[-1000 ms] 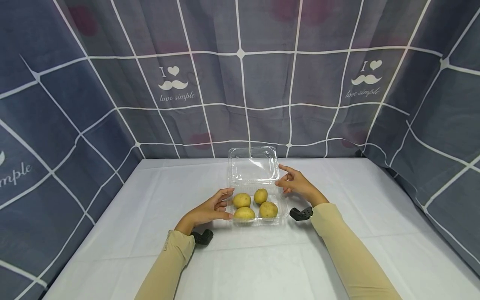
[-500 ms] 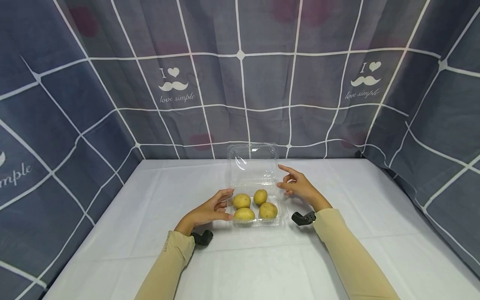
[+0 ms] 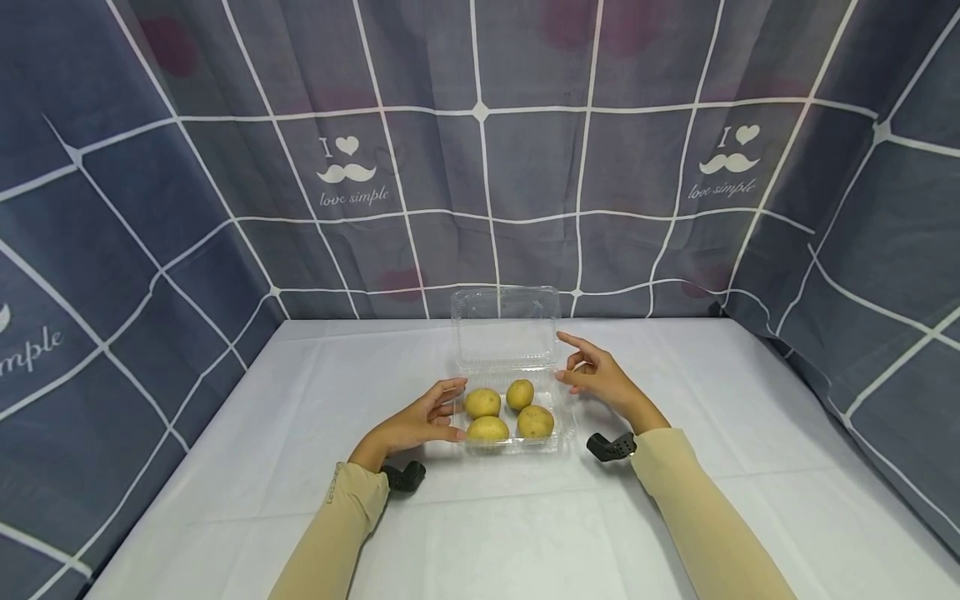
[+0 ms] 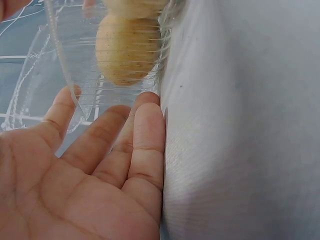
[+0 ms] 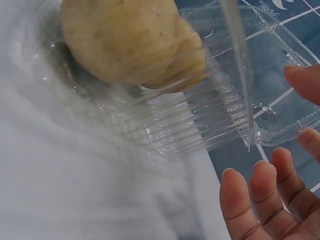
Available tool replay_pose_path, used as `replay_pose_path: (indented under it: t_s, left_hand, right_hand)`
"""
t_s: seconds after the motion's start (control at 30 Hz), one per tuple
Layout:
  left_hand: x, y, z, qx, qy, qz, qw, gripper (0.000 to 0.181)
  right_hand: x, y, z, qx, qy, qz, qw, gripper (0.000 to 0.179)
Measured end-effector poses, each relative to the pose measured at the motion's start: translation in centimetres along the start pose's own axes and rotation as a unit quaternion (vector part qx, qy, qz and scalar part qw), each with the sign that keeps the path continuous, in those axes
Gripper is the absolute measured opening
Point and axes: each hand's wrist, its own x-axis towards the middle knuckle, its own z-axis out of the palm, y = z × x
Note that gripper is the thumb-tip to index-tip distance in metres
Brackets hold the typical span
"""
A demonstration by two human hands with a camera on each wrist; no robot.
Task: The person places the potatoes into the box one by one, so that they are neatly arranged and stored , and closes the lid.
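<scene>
Several yellow potatoes (image 3: 536, 422) sit in a clear plastic clamshell box (image 3: 517, 446), whose lid (image 3: 506, 329) is raised at the back. My left hand (image 3: 408, 421) lies along the box's left side, thumb near the front corner and fingers extended. Its fingertips (image 4: 68, 95) are right at the ribbed wall in the left wrist view. On the far side, my right hand (image 3: 600, 379) is at the back right corner, index finger pointing toward the lid's edge and the other fingers loosely bent. The right wrist view shows its fingertips (image 5: 235, 182) apart from the wall.
A white cloth (image 3: 420, 542) covers the table under the box. Dark checked curtains (image 3: 442, 167) rise behind it and on both sides. Black devices (image 3: 611, 447) sit at both wrists, below light beige sleeves (image 3: 705, 517).
The lid has changed its tilt, its top edge now a little higher in the head view. My right hand has shifted slightly right and toward me. The left hand stays still.
</scene>
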Motion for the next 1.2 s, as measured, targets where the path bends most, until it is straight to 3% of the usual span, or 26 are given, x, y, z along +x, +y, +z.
replay_pose_path:
  t_s: [0.43, 0.67, 0.93, 1.2]
  left_hand:
    - [0.0, -0.2, 0.0, -0.017, 0.007, 0.016, 0.9997, 0.102]
    - [0.0, -0.2, 0.0, -0.03, 0.024, 0.01, 0.9992, 0.115]
    - [0.1, 0.1, -0.1, -0.012, 0.035, 0.01, 0.9993, 0.134]
    - [-0.2, 0.4, 0.0, -0.017, 0.039, 0.016, 0.999, 0.14]
  right_hand:
    - [-1.4, -0.1, 0.1, -0.009, -0.011, -0.018, 0.9997, 0.077]
    - [-2.2, -0.1, 0.3, -0.007, -0.013, -0.033, 0.9993, 0.068]
    - [-2.8, 0.0, 0.4, 0.022, -0.009, -0.061, 0.9978, 0.052]
    - [-3.2, 0.0, 0.4, 0.033, 0.001, -0.066, 0.9973, 0.054]
